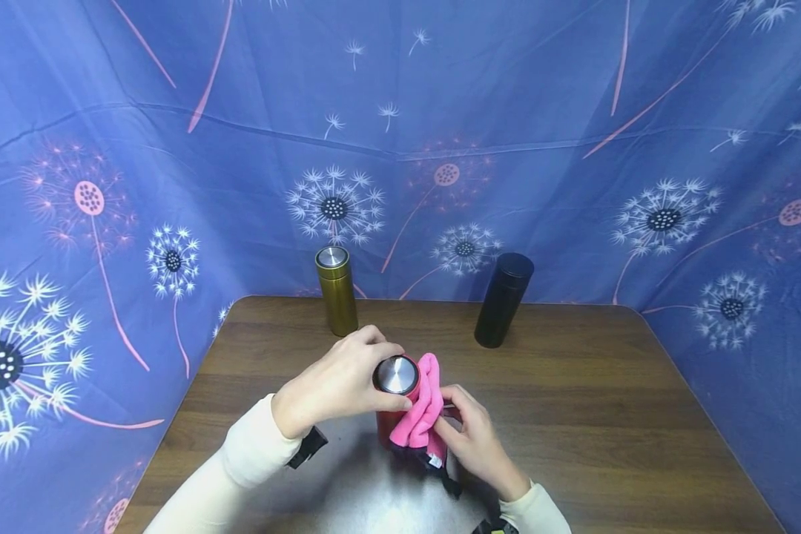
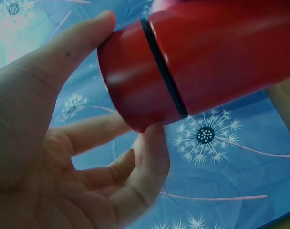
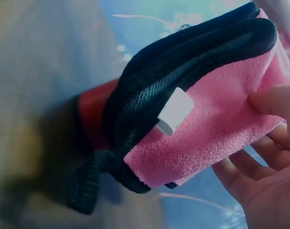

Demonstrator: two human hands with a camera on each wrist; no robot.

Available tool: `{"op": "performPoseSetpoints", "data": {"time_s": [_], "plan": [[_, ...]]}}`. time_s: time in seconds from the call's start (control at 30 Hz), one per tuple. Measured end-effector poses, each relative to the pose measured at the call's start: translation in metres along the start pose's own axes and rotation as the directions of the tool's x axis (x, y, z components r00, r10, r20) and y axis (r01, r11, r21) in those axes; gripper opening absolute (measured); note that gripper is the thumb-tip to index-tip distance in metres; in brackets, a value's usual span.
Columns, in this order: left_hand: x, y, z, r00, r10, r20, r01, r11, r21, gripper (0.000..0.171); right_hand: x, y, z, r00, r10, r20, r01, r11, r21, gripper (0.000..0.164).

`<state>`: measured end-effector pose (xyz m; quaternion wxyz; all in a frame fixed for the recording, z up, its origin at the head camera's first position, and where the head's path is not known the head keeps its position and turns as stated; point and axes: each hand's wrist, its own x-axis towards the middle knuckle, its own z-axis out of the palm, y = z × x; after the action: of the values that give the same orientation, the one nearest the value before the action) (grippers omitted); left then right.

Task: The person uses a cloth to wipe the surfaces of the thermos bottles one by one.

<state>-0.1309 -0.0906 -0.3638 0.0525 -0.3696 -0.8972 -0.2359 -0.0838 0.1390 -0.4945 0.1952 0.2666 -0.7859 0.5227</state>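
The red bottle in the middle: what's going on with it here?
A person's left hand holds the red bottle around its lid, which is on. Their right hand pinches a dark-edged pink cloth close beside it. A gold bottle and a black bottle stand farther back on the table.

Three views, one from the head and one from each wrist, bring me the same red bottle (image 1: 397, 376).
From above the near side of the table (image 1: 607, 393), my head view looks forward and down, far enough back to take in the left hand (image 1: 348, 376), the right hand (image 1: 474, 439) and the curtain (image 1: 400, 74) beyond. My left-wrist view sits close, facing the upper part of the red bottle, which runs sideways across the frame against the curtain. My right-wrist view, also close, faces the cloth (image 1: 423, 408), shared with the head view.
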Motion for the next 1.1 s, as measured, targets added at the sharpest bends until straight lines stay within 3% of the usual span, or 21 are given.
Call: {"op": "performPoseSetpoints", "data": {"time_s": [0.13,0.27,0.5,0.83,1.1], "plan": [[0.001,-0.002,-0.004,0.999,0.024,0.047,-0.023,1.000,-0.018,0.061,0.018,-0.031,-0.011,1.000,-0.021,0.007,0.021,1.000,-0.019,0.036],[0.001,-0.003,-0.006,0.995,0.040,0.090,-0.037,0.999,-0.030,0.064,0.026,-0.039,-0.016,1.000,-0.020,0.018,0.020,1.000,-0.006,0.036],[-0.001,-0.003,-0.008,0.988,0.128,0.086,-0.126,0.992,-0.030,0.058,0.035,-0.049,-0.021,0.999,-0.036,0.018,0.035,0.998,0.049,0.037],[-0.002,0.000,-0.003,0.995,0.099,0.006,-0.099,0.995,0.014,0.057,0.039,-0.051,-0.021,0.999,-0.026,0.027,0.024,0.997,0.071,0.037],[-0.003,-0.003,-0.001,0.990,0.143,0.016,-0.143,0.990,0.006,0.058,0.032,-0.041,-0.017,0.999,-0.005,0.033,0.003,0.998,0.055,0.038]]}}
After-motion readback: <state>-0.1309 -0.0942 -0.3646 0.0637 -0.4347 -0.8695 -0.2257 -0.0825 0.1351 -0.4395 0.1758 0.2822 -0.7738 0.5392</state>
